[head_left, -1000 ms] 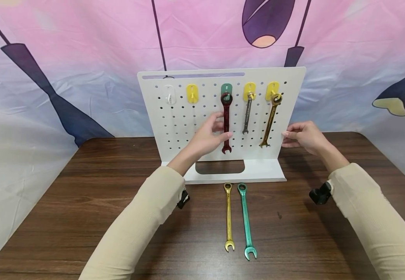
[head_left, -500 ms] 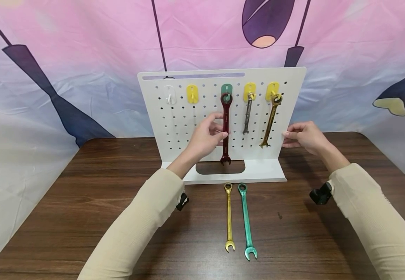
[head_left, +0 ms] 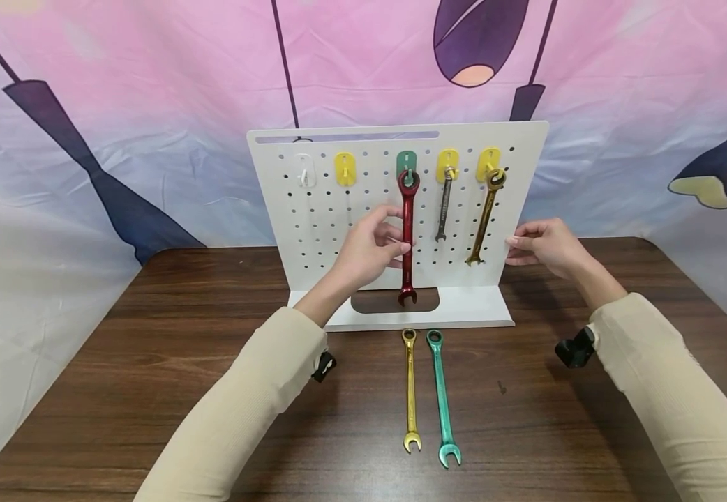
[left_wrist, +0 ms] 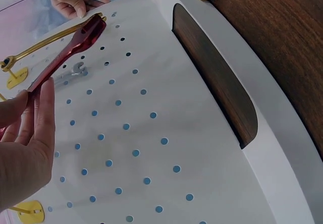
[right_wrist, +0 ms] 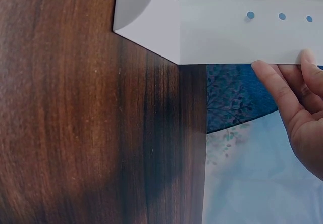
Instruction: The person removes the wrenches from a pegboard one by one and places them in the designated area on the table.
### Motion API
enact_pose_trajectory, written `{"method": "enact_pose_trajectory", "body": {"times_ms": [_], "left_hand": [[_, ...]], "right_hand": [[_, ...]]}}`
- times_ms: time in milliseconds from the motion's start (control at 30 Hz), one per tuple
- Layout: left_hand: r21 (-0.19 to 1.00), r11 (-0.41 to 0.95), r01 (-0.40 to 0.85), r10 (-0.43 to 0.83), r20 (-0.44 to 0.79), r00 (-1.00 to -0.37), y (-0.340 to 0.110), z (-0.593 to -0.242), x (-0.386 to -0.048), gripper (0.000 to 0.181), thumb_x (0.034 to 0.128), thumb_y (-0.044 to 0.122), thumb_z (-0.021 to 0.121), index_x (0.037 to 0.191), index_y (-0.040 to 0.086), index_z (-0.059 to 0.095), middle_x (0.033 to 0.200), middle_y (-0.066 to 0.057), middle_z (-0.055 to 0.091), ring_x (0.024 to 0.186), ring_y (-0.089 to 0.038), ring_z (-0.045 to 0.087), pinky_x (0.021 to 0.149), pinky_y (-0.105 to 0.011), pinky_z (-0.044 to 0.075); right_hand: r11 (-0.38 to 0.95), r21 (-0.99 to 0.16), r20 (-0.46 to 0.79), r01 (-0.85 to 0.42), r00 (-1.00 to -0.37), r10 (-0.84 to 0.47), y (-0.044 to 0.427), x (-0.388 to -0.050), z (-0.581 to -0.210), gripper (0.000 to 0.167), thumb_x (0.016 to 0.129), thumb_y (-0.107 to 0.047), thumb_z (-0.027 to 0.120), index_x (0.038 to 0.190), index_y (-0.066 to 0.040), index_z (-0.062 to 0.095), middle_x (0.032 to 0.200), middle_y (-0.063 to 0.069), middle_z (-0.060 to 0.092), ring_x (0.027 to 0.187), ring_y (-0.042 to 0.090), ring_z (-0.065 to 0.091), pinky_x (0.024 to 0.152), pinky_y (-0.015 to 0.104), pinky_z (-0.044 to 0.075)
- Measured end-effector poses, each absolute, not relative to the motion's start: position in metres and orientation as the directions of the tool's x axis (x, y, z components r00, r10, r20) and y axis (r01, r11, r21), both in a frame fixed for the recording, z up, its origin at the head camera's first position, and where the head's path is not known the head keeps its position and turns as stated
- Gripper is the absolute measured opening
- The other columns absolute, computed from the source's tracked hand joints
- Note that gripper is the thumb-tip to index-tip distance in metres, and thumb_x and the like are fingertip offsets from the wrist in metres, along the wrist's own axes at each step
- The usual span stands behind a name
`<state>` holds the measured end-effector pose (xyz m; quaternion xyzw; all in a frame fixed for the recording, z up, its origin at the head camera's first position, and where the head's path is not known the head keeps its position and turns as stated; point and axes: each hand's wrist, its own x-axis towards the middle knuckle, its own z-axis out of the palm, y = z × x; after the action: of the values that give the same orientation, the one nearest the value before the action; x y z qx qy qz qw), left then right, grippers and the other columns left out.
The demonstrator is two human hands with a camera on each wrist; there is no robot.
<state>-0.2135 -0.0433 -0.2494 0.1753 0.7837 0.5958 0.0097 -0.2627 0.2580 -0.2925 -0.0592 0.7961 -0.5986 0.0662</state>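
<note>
Where the left hand (head_left: 365,248) pinches, glossy red wrench (head_left: 408,224), ring end up

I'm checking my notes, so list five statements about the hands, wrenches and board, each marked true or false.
1. The left hand holds the glossy red metal wrench. True.
2. The right hand grips the shiny green metal wrench. False: it touches the side edge of the white perforated board.
3. The short silver metal wrench hangs from a yellow hook. True.
4. The shiny yellow metal wrench lies on the brown wooden table, right of the green wrench. False: it lies left of the green wrench.
5. The white hook bears no wrench. True.
</note>
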Motion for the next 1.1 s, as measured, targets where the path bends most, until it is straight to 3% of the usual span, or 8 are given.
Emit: {"method": "enact_pose_trajectory", "body": {"times_ms": [1100], "left_hand": [[0.953, 0.138, 0.27, 0.319, 0.215, -0.923, -0.043, -0.237, -0.195, 0.043, 0.0843, -0.011, 0.057, 0.124, 0.003, 0.049, 0.094, -0.018, 0.064, 0.083, -0.023, 0.064, 0.064, -0.03, 0.059]], "right_hand": [[0.307, -0.951, -0.033, -0.024, -0.983, -0.18, 0.257, -0.263, -0.293, 0.021, 0.093, -0.004, 0.051, 0.096, 0.016, 0.054, 0.081, 0.007, 0.063, 0.075, 0.018, 0.063, 0.08, 0.044, 0.053]]}}
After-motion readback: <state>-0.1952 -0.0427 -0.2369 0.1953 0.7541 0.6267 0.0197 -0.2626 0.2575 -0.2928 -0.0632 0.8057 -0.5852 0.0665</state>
